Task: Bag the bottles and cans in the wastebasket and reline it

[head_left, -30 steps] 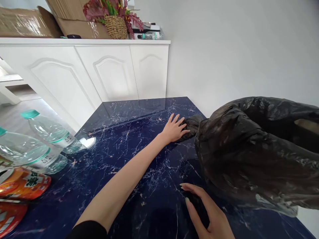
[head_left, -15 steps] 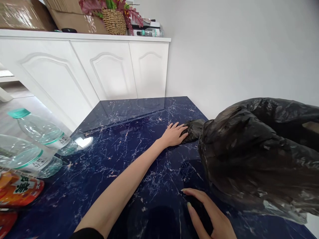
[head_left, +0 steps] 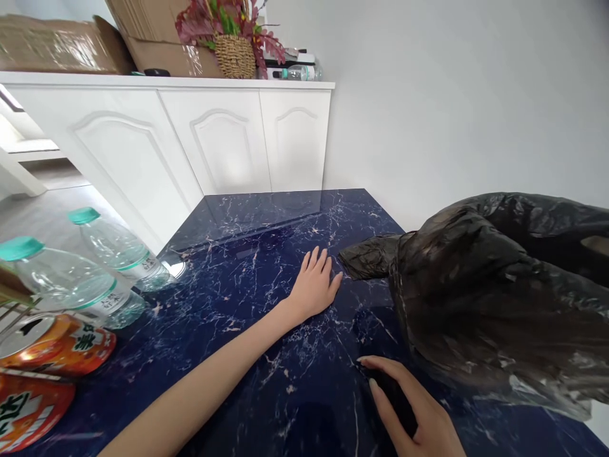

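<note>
My left hand (head_left: 314,284) lies on the blue marbled table (head_left: 257,279) with its fingers spread, holding nothing. Just right of it, apart from the fingertips, is the gathered end of a black plastic bag (head_left: 476,298), which bulges open toward the right edge. At the bottom, my right hand (head_left: 413,406) is partly in view, thumb and forefinger apart, and nothing shows between them; its other fingers are hidden.
Two clear bottles with teal caps (head_left: 114,244) stand at the left, and two orange cans (head_left: 61,346) are nearer. Behind the table is a white cabinet (head_left: 228,143) bearing cardboard boxes (head_left: 61,47) and a flower basket (head_left: 235,57).
My left hand has come off the bag's gathered end and moved left and nearer. The view has shifted slightly, bringing more of the bottles and cans into sight.
</note>
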`<state>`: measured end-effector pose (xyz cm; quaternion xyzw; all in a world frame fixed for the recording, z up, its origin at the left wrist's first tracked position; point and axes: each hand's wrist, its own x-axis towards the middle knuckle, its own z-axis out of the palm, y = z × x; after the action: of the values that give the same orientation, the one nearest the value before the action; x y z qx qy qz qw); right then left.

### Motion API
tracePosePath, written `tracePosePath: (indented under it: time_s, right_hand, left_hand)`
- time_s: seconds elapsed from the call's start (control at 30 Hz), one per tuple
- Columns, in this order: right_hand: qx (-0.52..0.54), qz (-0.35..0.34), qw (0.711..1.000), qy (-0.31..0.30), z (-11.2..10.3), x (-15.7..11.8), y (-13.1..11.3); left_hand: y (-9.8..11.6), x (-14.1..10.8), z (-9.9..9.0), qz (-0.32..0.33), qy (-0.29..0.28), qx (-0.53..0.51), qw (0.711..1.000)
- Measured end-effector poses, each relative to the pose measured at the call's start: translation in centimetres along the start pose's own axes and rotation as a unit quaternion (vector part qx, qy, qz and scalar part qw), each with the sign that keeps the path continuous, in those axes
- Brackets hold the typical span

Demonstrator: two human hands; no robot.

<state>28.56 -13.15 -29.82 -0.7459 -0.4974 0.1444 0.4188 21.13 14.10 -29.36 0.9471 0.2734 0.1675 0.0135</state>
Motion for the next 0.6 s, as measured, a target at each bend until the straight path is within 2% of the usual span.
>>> tracePosePath:
  time_s: [0.1,0.23,0.33,0.47,0.53,0.6]
  right_hand:
    - [-0.018,-0.028,0.999,-0.008,-0.3,0.1,0.5]
    - [-0.033,-0.079,0.996,-0.034,-0.7,0.2,1.1]
    - [-0.027,-0.067,0.997,-0.029,-0.9,0.2,1.2]
    - [0.056,-0.035,0.997,0.036,-1.4,-0.5,1.3]
    - [0.107,-0.007,0.990,0.091,-2.0,-1.2,1.3]
    - [0.131,0.036,0.975,0.178,-3.0,-2.1,1.6]
  left_hand:
    - [-1.0,-4.0,-1.4,-0.024,-0.033,0.007,0.999]
    - [-1.0,-9.1,-3.5,-0.025,-0.049,0.015,0.998]
    - [-0.6,-13.0,-5.3,-0.024,-0.057,0.022,0.998]
    - [-0.8,-18.6,-7.9,-0.025,-0.058,0.036,0.997]
    - [-1.4,-21.5,-9.3,-0.028,-0.050,0.049,0.997]
    - [-2.0,-24.4,-10.5,-0.040,-0.038,0.065,0.996]
